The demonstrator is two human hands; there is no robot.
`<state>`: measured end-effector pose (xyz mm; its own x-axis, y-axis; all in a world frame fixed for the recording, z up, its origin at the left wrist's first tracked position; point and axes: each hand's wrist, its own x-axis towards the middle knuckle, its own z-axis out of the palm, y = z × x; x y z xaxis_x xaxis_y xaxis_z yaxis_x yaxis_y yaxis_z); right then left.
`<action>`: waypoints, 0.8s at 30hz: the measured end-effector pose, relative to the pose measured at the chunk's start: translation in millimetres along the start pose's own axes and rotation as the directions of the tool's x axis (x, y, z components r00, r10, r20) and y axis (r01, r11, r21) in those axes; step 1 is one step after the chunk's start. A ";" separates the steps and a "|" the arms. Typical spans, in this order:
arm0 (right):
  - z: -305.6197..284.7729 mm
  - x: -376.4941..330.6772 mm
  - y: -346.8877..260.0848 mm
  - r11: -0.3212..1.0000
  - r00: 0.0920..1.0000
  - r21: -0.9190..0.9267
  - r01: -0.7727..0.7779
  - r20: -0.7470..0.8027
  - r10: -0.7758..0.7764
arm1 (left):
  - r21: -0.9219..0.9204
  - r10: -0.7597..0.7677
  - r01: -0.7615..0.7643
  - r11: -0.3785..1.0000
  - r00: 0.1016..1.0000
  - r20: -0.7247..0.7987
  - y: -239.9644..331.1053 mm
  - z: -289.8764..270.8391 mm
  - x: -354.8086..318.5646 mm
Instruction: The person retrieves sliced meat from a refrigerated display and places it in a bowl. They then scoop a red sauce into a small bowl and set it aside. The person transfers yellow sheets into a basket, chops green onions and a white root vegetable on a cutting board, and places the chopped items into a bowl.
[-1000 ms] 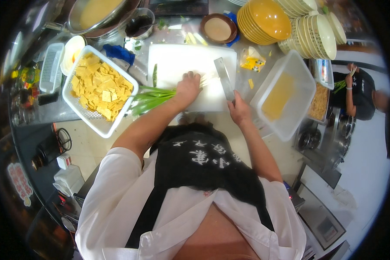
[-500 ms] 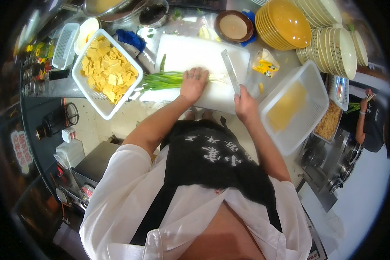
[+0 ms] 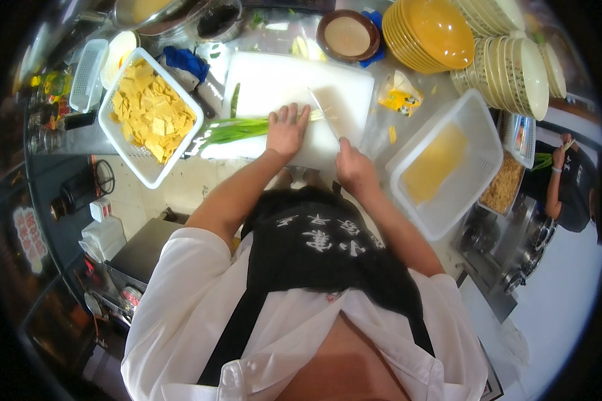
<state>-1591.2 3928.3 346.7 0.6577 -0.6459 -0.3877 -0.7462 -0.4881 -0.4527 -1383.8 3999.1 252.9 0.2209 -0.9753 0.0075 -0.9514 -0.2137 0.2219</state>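
Observation:
A white cutting board [image 3: 341, 77] lies on the metal counter. Across it stretches a bunch of green onions [image 3: 234, 131], green tops to the left and white ends to the right. My left hand [image 3: 287, 134] holds the bunch down, its fingers curved over the stalks. In my right hand [image 3: 356, 168] is a cleaver [image 3: 330, 119], gripped by the handle. Its blade is at the white ends, close to my left fingertips; I cannot tell whether it touches the stalks. A separate green piece [image 3: 235, 100] lies near the board's left edge.
Left of the board stands a white basket [image 3: 151, 182] of yellow square pieces. A translucent bin [image 3: 478, 150] is at the right, near a yellow packet [image 3: 401, 97]. Behind are a brown bowl [image 3: 346, 35] and stacked yellow bowls [image 3: 438, 30]. Another person [image 3: 572, 177] works far right.
The cleaver has moved left, and its blade now meets the white ends beside my left hand. My view has shifted slightly, so the counter things appear further left.

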 end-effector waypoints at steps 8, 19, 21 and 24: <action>-27.6 18.6 -25.5 1.000 1.000 0.012 0.026 -0.014 -0.026 | -0.105 -0.024 0.021 0.994 0.999 -0.023 1.0 -12.9 -3.5; 3.7 19.6 -41.2 1.000 0.999 0.000 0.025 -0.038 -0.025 | -0.060 0.110 -0.117 0.991 0.988 -0.107 -27.6 -7.2 -17.2; -1.6 17.8 -44.5 1.000 1.000 0.008 -0.004 -0.029 0.005 | -0.099 0.101 -0.112 0.989 0.988 -0.118 -28.2 -11.9 -17.5; -7.3 -2.7 -48.7 0.998 0.998 -0.008 -0.062 0.028 0.062 | -0.156 0.057 -0.077 0.985 0.990 -0.132 -36.5 -19.6 -20.0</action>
<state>-1557.5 3949.5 375.7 0.6127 -0.6582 -0.4374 -0.7863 -0.4522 -0.4211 -1349.3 4027.5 263.7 0.1932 -0.9697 0.1492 -0.9204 -0.1265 0.3699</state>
